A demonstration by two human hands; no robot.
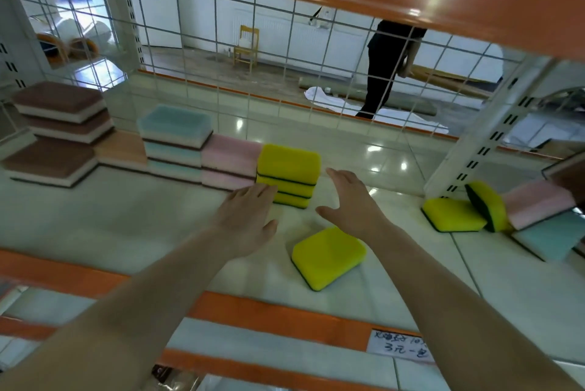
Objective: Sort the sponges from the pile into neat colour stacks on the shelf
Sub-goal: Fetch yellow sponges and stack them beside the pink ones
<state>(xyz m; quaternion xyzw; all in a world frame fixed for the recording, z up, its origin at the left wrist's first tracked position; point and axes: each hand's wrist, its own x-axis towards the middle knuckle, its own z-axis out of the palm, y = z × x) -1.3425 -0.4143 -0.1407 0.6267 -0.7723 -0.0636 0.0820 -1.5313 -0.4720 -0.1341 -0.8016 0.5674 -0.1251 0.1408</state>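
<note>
Only writing I can spot is a handwritten price tag [401,345] sitting on the orange front edge of the shelf [278,311]. It's got some scrawled characters and what looks like a "3", but I can't really read the rest.

The sponges are looking pretty tidy so far. A yellow stack [287,176] is standing three high with dark green scrub layers showing between them, rounded corners, top one bright and clean. Just beside it on the left, a pink stack [230,160] is sitting two high, then a light blue stack [174,134] of three, a single peach sponge [122,150] lying flat, and brown sponges [58,124] piled a bit crookedly at the far left.

One loose yellow sponge [329,257] is lying flat near the front, between the two forearms. The leftover pile [506,216] is sitting off to the right: two yellow ones, one tipped up on edge, plus a pink and a light blue one.

Left hand [250,210] is hovering palm down with fingers straight and close together, fingertips right at the bottom of the yellow stack; can't tell if they're touching. Right hand [348,200] is hanging open with fingers spread, holding nothing.
</note>
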